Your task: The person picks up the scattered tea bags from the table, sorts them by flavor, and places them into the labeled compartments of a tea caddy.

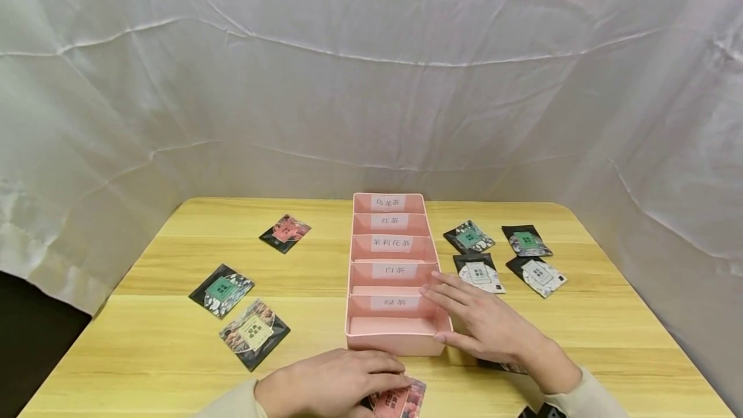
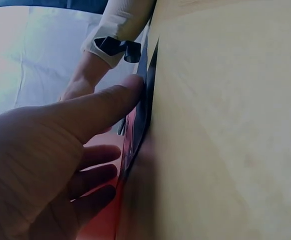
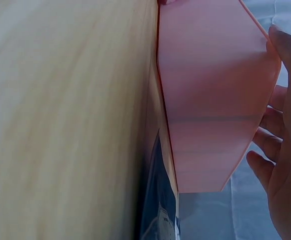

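My left hand (image 1: 342, 382) is at the front of the table, thumb and fingers at the left edge of a red-labelled tea sachet (image 1: 400, 400). In the left wrist view this sachet (image 2: 130, 132) stands at a slant to the tabletop, the thumb at its edge. A pink divided box (image 1: 397, 344) with Chinese paper labels stands in the middle. On its right rim rests my right hand (image 1: 493, 321), fingers extended over the edge and thumb near the front corner. Partly hidden beneath that hand lies another dark sachet (image 1: 504, 366).
Left of the box lie a red-labelled sachet (image 1: 286, 233), a green-labelled one (image 1: 222, 290) and a yellow-labelled one (image 1: 255, 334). To its right are two green-labelled sachets (image 1: 526, 240) and two white-labelled ones (image 1: 540, 275). Pale cloth (image 1: 371, 102) hangs behind the wooden table (image 1: 313, 308).
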### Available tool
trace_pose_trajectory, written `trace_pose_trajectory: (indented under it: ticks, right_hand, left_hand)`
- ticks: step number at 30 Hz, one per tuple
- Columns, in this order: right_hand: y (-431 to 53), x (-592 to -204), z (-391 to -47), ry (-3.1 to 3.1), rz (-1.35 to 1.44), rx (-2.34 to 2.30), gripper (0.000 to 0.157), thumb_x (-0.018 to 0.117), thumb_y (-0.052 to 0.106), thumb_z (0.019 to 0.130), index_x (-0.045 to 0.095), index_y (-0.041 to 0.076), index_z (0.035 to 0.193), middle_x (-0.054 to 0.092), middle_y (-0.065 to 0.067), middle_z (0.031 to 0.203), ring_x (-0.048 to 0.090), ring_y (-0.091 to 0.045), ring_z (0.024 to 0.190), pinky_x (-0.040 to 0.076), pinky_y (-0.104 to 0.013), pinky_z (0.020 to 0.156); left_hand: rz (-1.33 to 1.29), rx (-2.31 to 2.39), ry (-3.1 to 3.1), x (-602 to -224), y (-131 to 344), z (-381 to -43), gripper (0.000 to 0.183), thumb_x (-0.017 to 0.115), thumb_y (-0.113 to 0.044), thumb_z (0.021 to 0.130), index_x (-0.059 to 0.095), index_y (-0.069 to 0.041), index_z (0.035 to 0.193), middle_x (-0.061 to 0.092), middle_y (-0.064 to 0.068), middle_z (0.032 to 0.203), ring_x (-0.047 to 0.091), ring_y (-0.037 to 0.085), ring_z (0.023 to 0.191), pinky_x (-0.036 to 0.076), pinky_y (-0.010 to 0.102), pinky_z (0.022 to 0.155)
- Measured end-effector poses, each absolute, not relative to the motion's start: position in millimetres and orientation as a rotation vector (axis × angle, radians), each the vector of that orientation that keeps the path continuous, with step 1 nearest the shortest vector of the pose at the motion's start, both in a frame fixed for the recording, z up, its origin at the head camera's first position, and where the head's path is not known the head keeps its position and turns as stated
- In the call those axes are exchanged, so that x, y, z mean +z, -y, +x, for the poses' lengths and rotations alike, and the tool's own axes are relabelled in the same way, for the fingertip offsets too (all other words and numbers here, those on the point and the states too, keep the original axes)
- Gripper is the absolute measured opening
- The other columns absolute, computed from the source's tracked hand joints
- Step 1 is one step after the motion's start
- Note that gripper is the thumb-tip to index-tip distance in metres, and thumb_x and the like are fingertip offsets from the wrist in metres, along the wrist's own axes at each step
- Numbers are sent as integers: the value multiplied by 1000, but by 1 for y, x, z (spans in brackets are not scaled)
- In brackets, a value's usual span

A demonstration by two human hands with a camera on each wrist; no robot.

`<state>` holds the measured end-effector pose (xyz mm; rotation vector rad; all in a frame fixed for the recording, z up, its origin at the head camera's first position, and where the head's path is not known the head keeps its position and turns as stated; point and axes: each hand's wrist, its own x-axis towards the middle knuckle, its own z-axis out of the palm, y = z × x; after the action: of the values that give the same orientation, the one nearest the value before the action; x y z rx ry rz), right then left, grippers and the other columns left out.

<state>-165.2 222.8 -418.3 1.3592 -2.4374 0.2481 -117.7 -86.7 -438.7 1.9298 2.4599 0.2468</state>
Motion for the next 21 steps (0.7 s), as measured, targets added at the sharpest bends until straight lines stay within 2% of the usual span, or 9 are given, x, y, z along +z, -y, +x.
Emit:
trace_pose_trajectory:
  ticks: [15,21]
  right_hand:
    - [-223,-418,-164,2443,1345,259,63,55,50,96,46,13,146,44,-11,149,39,-28,138,41,-46,104]
    - [-223,-418,-164,2443,1343,258,63,54,50,97,46,12,146,43,-13,150,39,-29,138,41,-47,104]
  left_hand:
    - [1936,202,-2493,-435,83,-113,56,63,-42,94,49,-21,144,51,-9,135,47,6,123,36,19,107]
    - [1953,291,-2523,-430,85,-114,60,66,-46,91,48,-21,143,49,-7,134,44,7,123,38,17,104]
